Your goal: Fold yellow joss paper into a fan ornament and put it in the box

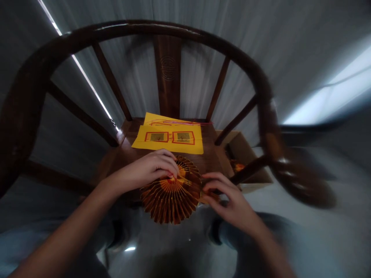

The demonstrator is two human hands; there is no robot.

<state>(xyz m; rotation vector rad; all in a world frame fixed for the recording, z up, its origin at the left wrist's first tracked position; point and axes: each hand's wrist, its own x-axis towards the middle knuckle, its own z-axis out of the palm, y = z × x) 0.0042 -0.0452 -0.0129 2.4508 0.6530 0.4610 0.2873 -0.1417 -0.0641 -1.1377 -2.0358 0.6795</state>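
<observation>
A: Nearest you, what is your right hand [228, 199] on?

B: Your fingers pinch the right edge of the pleated paper fan [171, 191], a round disc of stiff orange-gold folds at the near edge of the chair seat [210, 156].

A: And the left hand [150, 168]?

B: Fingertips pressed onto the fan's centre, flat, not wrapped.

A: Farther back?

B: Flat yellow paper sheets [169, 137] with red-framed squares lie on the dark wooden seat. A cardboard box [246, 152] stands right.
</observation>
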